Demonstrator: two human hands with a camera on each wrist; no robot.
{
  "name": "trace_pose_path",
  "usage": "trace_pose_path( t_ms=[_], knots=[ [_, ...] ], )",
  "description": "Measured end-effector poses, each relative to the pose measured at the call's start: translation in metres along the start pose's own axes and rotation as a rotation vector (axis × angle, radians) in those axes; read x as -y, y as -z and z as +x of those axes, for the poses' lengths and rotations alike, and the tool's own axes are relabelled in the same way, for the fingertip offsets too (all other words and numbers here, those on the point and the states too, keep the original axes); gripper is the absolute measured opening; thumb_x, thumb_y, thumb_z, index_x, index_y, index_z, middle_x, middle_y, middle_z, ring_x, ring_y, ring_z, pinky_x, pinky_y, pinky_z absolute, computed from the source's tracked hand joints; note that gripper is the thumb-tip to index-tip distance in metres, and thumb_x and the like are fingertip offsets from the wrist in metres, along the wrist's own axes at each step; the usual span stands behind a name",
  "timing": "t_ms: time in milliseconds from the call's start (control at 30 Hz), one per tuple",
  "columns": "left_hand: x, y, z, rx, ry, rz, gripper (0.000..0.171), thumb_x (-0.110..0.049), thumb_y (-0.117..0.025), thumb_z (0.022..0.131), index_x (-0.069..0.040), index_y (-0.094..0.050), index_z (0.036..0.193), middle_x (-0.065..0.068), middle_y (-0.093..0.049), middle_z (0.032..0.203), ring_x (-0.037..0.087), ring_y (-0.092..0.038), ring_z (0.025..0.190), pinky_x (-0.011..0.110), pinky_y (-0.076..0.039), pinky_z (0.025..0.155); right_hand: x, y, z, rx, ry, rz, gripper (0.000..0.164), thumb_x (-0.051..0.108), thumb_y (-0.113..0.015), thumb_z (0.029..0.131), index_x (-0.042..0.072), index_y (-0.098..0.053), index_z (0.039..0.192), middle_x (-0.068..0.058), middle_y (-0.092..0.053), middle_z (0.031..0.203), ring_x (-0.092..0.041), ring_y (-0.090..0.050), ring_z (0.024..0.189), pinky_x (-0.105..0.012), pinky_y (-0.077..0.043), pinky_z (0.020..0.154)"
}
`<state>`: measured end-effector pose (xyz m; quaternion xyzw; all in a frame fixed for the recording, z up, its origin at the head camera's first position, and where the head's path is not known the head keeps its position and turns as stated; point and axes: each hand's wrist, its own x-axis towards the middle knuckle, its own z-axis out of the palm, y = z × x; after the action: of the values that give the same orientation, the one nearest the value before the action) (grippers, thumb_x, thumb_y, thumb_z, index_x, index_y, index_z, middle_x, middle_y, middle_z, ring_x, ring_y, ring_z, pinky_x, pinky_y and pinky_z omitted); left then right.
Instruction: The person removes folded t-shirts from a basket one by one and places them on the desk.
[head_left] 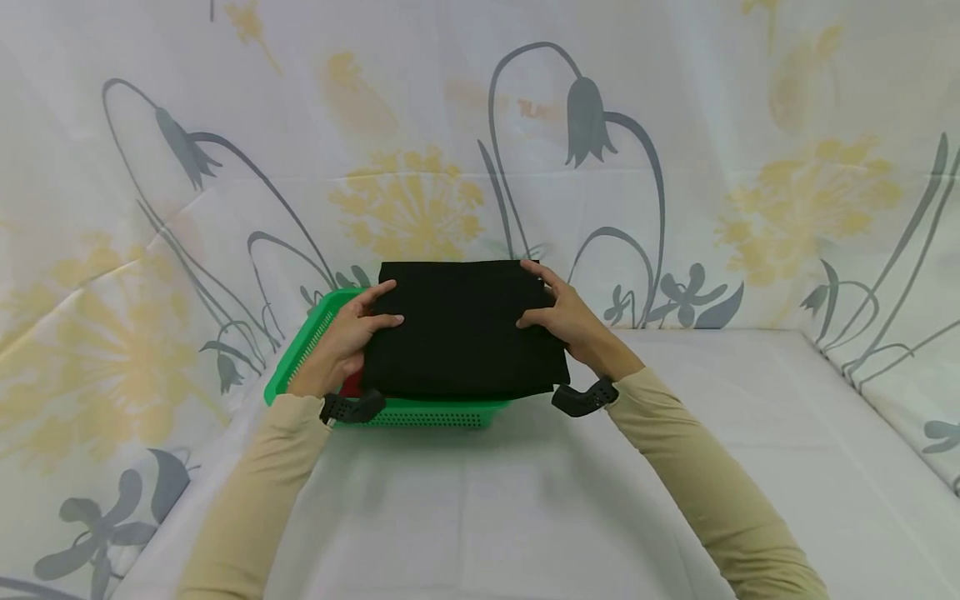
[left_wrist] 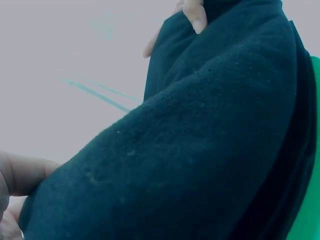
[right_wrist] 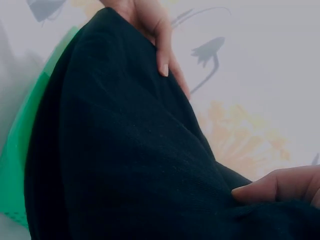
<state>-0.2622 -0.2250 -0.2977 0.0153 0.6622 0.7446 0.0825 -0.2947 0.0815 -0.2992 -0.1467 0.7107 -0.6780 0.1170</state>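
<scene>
Since the black cloth seems soft, its sides are aptly pinched by left hand and right hand.

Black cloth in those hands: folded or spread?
Folded, it seems: both wrist views show a second layer of the black cloth behind the front.

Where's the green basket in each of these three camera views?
Head: green basket mostly left of centre, partly hidden by the black cloth.
Left wrist: basket down the right edge.
Right wrist: basket on the left side.
Shared landmark: black cloth.
</scene>
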Motion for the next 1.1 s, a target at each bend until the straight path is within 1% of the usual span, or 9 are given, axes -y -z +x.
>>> trace_pose_path(
  t_ms=[100,167,367,500,633,767,933,1100],
  knots=[
    [0.001,-0.007,0.000,0.013,-0.014,-0.009,0.065,0.002,-0.052,0.098,-0.022,-0.030,0.154,0.012,-0.029,0.152,0.028,-0.051,0.117,0.033,-0.053,0.082,0.000,0.007,-0.005,0.001,0.014,-0.003,0.088,-0.010,-0.064,0.081,0.031,-0.032,0.152,-0.015,-0.035,0.142,-0.035,-0.048,0.119,-0.047,-0.047,0.089],
    [0.001,-0.012,0.000,0.015,-0.016,-0.014,0.065,0.002,-0.053,0.098,-0.022,-0.030,0.154,0.014,-0.029,0.151,0.029,-0.051,0.118,0.032,-0.053,0.081,-0.001,0.012,-0.008,0.007,0.021,-0.006,0.086,-0.010,-0.063,0.082,0.030,-0.034,0.152,-0.016,-0.035,0.141,-0.035,-0.049,0.118,-0.046,-0.048,0.088],
    [0.002,-0.025,-0.001,0.032,-0.017,-0.040,0.064,0.002,-0.052,0.098,-0.022,-0.030,0.154,0.011,-0.030,0.152,0.025,-0.056,0.110,0.033,-0.054,0.080,-0.003,0.026,-0.017,0.014,0.031,-0.007,0.084,-0.011,-0.062,0.084,0.029,-0.034,0.152,-0.017,-0.033,0.140,-0.037,-0.051,0.115,-0.043,-0.052,0.082],
    [0.002,-0.034,0.000,0.039,-0.027,-0.046,0.064,0.003,-0.052,0.098,-0.021,-0.030,0.154,0.010,-0.030,0.151,0.024,-0.057,0.108,0.033,-0.054,0.080,-0.003,0.035,-0.022,0.000,0.017,0.010,0.084,-0.012,-0.062,0.083,0.032,-0.036,0.151,-0.016,-0.034,0.139,-0.035,-0.051,0.113,-0.042,-0.053,0.079],
    [0.003,-0.043,0.002,0.044,-0.030,-0.088,0.064,0.004,-0.052,0.098,-0.021,-0.032,0.153,0.010,-0.032,0.150,0.024,-0.057,0.108,0.034,-0.054,0.080,-0.001,0.043,-0.029,-0.009,0.012,0.012,0.084,-0.011,-0.063,0.083,0.032,-0.037,0.150,-0.015,-0.034,0.139,-0.034,-0.052,0.113,-0.041,-0.053,0.079],
    [0.004,-0.053,0.003,0.058,-0.035,-0.138,0.062,0.004,-0.052,0.098,-0.020,-0.034,0.152,0.011,-0.034,0.150,0.022,-0.059,0.106,0.033,-0.054,0.081,0.001,0.051,-0.037,-0.022,0.026,0.010,0.084,-0.012,-0.063,0.082,0.030,-0.036,0.151,-0.016,-0.036,0.137,-0.033,-0.052,0.112,-0.039,-0.053,0.078],
    [0.005,-0.065,0.004,0.059,-0.031,-0.145,0.061,0.004,-0.052,0.097,-0.020,-0.035,0.152,0.009,-0.034,0.148,0.020,-0.062,0.099,0.032,-0.054,0.078,0.004,0.062,-0.047,-0.035,0.024,-0.005,0.084,-0.011,-0.064,0.083,0.030,-0.034,0.151,-0.015,-0.034,0.137,-0.030,-0.052,0.111,-0.037,-0.054,0.077],
    [0.008,-0.078,0.006,0.066,-0.023,-0.169,0.060,0.004,-0.054,0.097,-0.020,-0.038,0.150,0.008,-0.036,0.146,0.021,-0.062,0.099,0.033,-0.054,0.078,0.007,0.073,-0.059,-0.043,0.017,-0.021,0.084,-0.009,-0.064,0.084,0.030,-0.034,0.152,-0.015,-0.030,0.139,-0.030,-0.051,0.112,-0.037,-0.054,0.077]
  ],
)
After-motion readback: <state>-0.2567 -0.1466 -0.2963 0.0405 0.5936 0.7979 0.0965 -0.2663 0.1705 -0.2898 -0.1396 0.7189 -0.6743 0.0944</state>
